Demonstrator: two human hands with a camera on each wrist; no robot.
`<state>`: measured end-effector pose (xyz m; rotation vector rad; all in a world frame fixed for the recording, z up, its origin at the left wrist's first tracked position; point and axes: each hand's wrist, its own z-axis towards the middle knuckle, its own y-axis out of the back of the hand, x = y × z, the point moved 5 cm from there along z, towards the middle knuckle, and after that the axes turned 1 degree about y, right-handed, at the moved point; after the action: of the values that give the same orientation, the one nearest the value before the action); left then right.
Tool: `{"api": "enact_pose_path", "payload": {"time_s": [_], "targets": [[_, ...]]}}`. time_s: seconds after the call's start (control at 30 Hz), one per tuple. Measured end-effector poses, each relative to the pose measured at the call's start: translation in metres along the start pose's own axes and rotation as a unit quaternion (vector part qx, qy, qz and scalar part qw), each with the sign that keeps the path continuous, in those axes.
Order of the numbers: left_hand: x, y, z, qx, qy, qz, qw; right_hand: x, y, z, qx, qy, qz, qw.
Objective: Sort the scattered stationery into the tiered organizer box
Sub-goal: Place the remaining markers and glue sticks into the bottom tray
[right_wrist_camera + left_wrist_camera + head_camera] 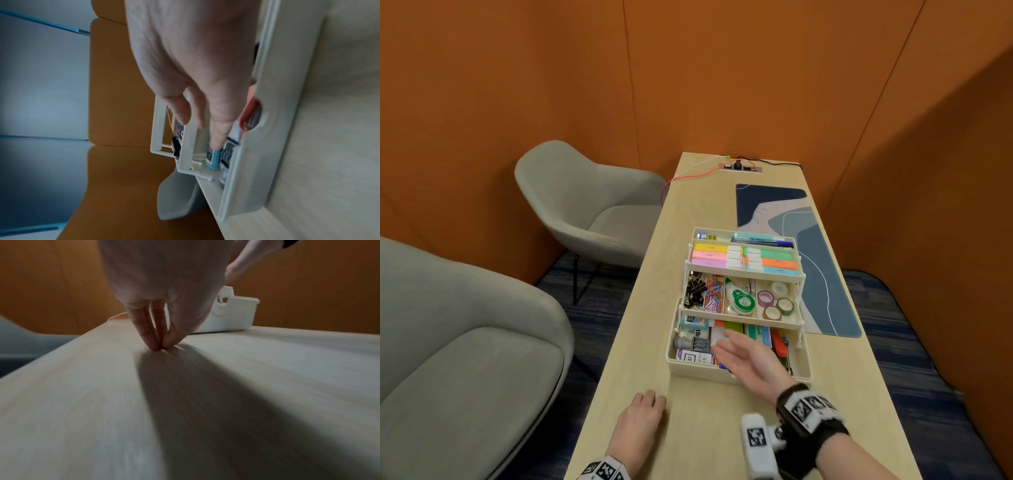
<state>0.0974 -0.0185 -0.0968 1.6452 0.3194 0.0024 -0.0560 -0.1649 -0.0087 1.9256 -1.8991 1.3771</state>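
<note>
The right hand (744, 358) lies spread, fingers straight, over the bottom tier of the organizer box (736, 371) and holds nothing. The left hand (642, 416) touches the table (705, 428) with its fingertips (153, 346) pressed together, also holding nothing. Risk, in my judgement: if the right hand lifts carelessly, it can catch the middle tray (739, 313) above it and shake out the paper clips (714, 294). 2 gray chairs (585, 205) stand to the left, and a blue mat (822, 270) lies beside the box; neither is in the way.

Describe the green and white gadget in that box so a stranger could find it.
On the wooden table stands a cream tiered organizer box. In its middle tier, between the coloured paper clips and the washi tape rolls, lies the correction tape: teardrop-shaped, with a green wheel.
</note>
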Motion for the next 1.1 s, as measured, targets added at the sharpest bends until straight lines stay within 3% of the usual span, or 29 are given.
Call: {"api": "enact_pose_path", "payload": {"time_s": [0.1,0.27,0.47,0.63,0.8,0.9,1.1], "targets": [[-0.012,0.011,0.002,0.003,-0.012,0.028,1.0,-0.007,0.026,-0.038,0.013,0.01,-0.018,1.0],[-0.017,0.006,0.004,0.031,-0.006,0.067,0.997,-0.022,0.089,-0.075,-0.052,0.036,-0.036,0.997],[-0.018,0.02,-0.001,0.053,0.021,0.067,0.996,-0.029,0.131,-0.102,-0.11,0.053,-0.058,0.991],[-0.031,0.06,0.007,-0.035,0.061,-0.103,0.992,-0.033,0.157,-0.11,-0.152,0.056,-0.086,0.983],[-0.068,0.138,0.079,-0.167,0.041,-0.26,0.95,-0.029,0.16,-0.112,-0.161,0.05,-0.104,0.98],[-0.072,0.157,0.124,-0.18,0.08,-0.292,0.936,-0.024,0.156,-0.111,-0.157,0.049,-0.111,0.98],[-0.065,0.15,0.16,-0.15,0.085,-0.246,0.954,-0.017,0.153,-0.11,-0.16,0.043,-0.125,0.978]]}}
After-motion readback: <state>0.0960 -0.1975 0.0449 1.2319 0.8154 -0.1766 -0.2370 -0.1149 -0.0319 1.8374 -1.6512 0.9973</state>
